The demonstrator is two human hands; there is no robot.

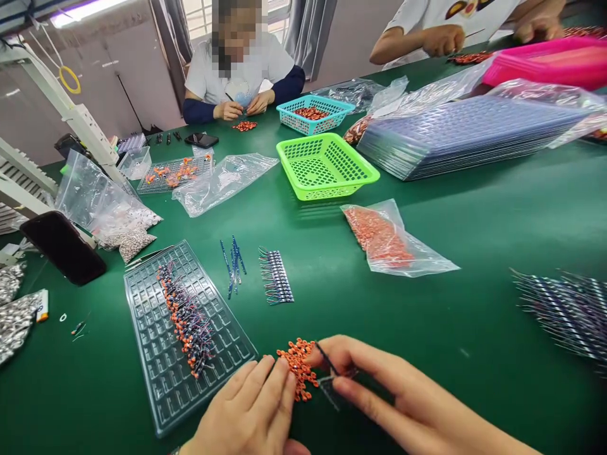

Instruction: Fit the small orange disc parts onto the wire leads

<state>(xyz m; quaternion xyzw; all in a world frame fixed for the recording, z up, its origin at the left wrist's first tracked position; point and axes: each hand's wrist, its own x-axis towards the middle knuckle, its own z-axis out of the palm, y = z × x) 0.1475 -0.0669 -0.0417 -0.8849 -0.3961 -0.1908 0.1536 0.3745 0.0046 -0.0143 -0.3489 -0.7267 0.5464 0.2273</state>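
A loose pile of small orange parts [303,360] lies on the green table in front of me. My left hand [251,404] rests palm down at the pile's left side, fingers stretched out, their tips touching the parts. Between the thumb and fingers of my right hand [370,379] are dark tweezers [327,357], partly hidden and blurred, at the pile's right edge. Left of the hands is a clear tray [159,404] of small compartments. A row of tiny orange-and-dark wired components [184,316] lies along it.
Beyond the hands are a wired strip panel [277,277], several blue strips [232,265], a bag of orange parts [379,237] and a green basket [327,167]. Long wired strips [569,309] lie right. A phone [64,246] leans left. Two co-workers sit across the table.
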